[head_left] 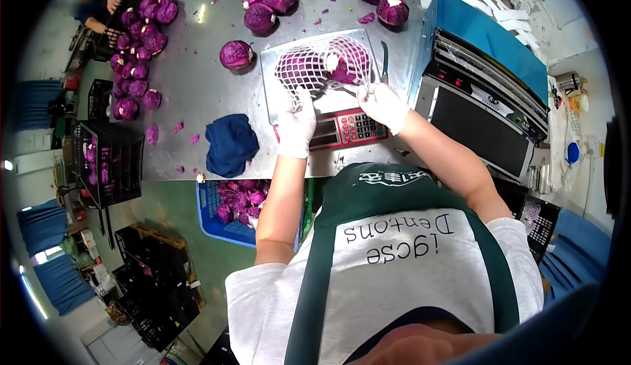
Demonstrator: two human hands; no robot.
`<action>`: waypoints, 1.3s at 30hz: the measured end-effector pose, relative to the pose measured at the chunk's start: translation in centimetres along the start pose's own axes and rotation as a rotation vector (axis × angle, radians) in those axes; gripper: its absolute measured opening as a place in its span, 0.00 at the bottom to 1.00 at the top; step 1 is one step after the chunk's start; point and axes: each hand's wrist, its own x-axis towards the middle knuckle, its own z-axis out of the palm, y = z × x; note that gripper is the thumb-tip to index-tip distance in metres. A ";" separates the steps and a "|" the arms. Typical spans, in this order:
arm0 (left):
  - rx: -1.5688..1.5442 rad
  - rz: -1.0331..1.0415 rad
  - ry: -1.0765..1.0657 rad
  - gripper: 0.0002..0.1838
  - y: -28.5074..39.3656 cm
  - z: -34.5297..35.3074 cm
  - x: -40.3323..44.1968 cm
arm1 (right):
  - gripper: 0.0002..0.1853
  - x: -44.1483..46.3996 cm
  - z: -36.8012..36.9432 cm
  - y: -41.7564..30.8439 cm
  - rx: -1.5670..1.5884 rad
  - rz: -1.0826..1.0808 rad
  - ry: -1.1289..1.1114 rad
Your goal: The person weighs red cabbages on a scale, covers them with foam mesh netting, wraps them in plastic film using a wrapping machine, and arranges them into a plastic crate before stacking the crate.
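Two purple cabbages in a white mesh net point(300, 69) rest on the metal pan point(270, 95) of a scale with a red keypad panel point(358, 127). My left hand point(298, 123), in a white glove, pinches the near left end of the net. At the net's near right side, my right hand point(382, 104), also gloved, has its fingers closed on the mesh. A knife point(385, 59) lies just right of the pan. One loose cabbage point(236, 55) sits to the left of the scale.
More cabbages point(260, 19) lie at the table's far side and left. A blue cloth point(230, 145) is near the front edge, above a blue crate point(217, 224) of leaves. A sealing machine point(486, 109) stands right. Another person's hands point(113, 3) show at upper left.
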 end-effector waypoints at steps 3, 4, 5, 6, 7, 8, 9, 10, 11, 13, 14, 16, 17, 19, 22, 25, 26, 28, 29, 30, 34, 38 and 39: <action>0.403 0.113 -0.023 0.16 -0.8 1.9 -2.6 | 0.13 -0.3 -0.3 -1.1 -0.542 -0.011 -0.182; 0.457 0.118 0.163 0.16 -1.6 3.1 -4.0 | 0.13 -1.6 0.9 -0.5 -0.752 -0.151 -0.096; 0.588 0.118 0.139 0.17 -2.2 3.8 -5.7 | 0.13 -3.0 2.2 -0.4 -0.748 -0.139 -0.047; 0.680 0.105 0.083 0.18 -1.6 3.3 -6.3 | 0.13 -4.4 3.5 -0.2 -0.742 -0.129 0.002; 0.773 0.092 0.027 0.18 -0.6 2.7 -6.6 | 0.13 -5.1 4.0 -0.2 -0.735 -0.118 0.051; 0.862 0.070 -0.048 0.18 0.3 2.8 -7.1 | 0.13 -5.4 3.7 -0.7 -0.816 -0.103 0.106; 0.950 0.046 -0.122 0.18 1.0 3.0 -7.5 | 0.13 -5.6 3.6 -1.2 -1.046 -0.176 0.137; 1.096 0.145 -0.086 0.17 1.1 3.0 -7.7 | 0.13 -6.0 3.6 -1.7 -1.275 -0.249 0.170; 1.261 0.328 -0.137 0.15 -0.1 4.1 -8.6 | 0.13 -6.1 3.9 -1.9 -1.507 -0.323 0.202; 1.680 0.727 -0.115 0.13 0.7 4.9 -9.0 | 0.20 -5.4 4.9 -1.7 -1.686 -0.830 0.193; 1.642 0.907 -0.121 0.10 0.6 5.4 -8.2 | 0.25 -4.9 5.7 -1.2 -1.826 -1.174 0.141; 1.685 1.131 -0.259 0.18 0.5 5.4 -5.2 | 0.38 -4.0 8.7 -0.7 -2.058 -1.373 0.105; 1.796 1.302 -0.362 0.27 -0.7 6.3 -4.3 | 0.31 -3.0 9.5 -0.4 -2.035 -1.392 0.137; 2.222 1.299 -0.323 0.40 -1.2 6.5 -2.0 | 0.20 0.1 8.9 -1.9 -2.092 -1.391 -0.035; 2.205 1.227 -0.293 0.43 -2.2 6.1 -0.9 | 0.12 -1.2 11.1 -0.2 -1.312 -0.985 -0.098; 2.186 1.169 -0.356 0.43 -1.6 6.6 -1.6 | 0.16 -1.8 10.6 -3.0 -0.878 -0.636 -0.320; 2.068 1.124 -0.455 0.41 -0.5 6.4 -1.1 | 0.18 -2.1 10.9 -2.9 -0.933 -0.736 -0.321; 1.769 1.008 -0.486 0.37 0.5 5.6 0.6 | 0.26 0.1 9.5 -3.7 -1.465 -1.122 -0.051; 1.683 0.956 -0.411 0.36 0.8 5.2 1.6 | 0.31 1.6 8.3 -4.7 -1.715 -1.232 0.031; 1.589 0.910 -0.339 0.36 1.0 4.9 2.5 | 0.39 0.7 9.1 -3.8 -1.583 -0.827 0.076; 1.539 1.008 -0.381 0.37 -0.2 4.3 3.5 | 0.48 -2.1 8.5 -1.6 -1.259 -0.431 0.029; 1.349 0.782 -0.403 0.36 -2.5 6.1 4.5 | 0.45 -5.0 5.9 -0.8 -1.081 -0.361 0.040; 1.428 0.788 -0.413 0.35 -4.3 7.3 3.7 | 0.44 -6.3 5.8 -0.7 -1.014 -0.388 0.035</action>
